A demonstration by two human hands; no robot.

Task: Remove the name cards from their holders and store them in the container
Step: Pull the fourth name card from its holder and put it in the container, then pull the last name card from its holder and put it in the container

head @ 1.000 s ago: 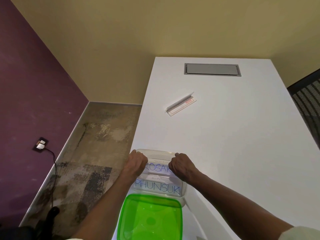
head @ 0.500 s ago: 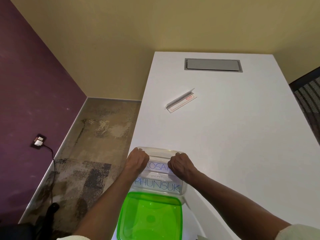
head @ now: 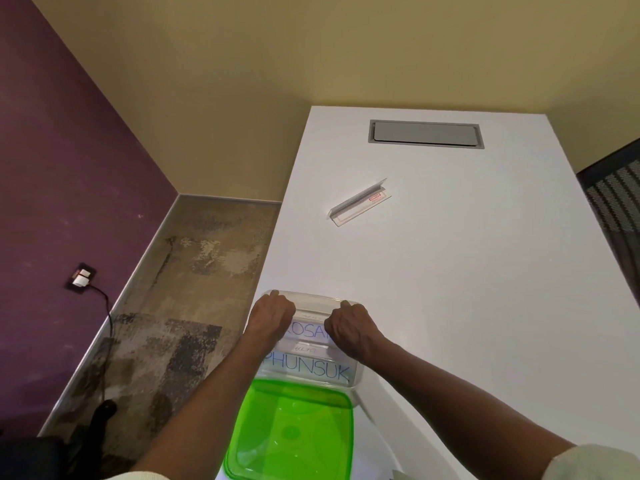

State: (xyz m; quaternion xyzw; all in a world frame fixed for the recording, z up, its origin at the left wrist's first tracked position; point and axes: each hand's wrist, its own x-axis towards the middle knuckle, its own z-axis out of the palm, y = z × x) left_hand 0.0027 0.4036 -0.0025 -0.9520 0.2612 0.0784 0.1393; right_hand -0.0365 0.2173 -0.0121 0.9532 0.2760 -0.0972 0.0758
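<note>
The white name cards with blue lettering (head: 308, 367) lie flat inside the clear rectangular plastic container (head: 353, 375), stacked, their long axes running left to right between the two hands. The left hand (head: 272, 317) curls over the container's far left rim and the right hand (head: 349, 329) curls over the far right rim; whether they clamp the rim or pinch a card cannot be told. Beyond both hands, well apart and slightly nearer the right one, a clear acrylic card holder (head: 360, 202) lies slanted on the white table (head: 485, 271). Just behind the wrists sits a translucent green lid (head: 291, 431).
</note>
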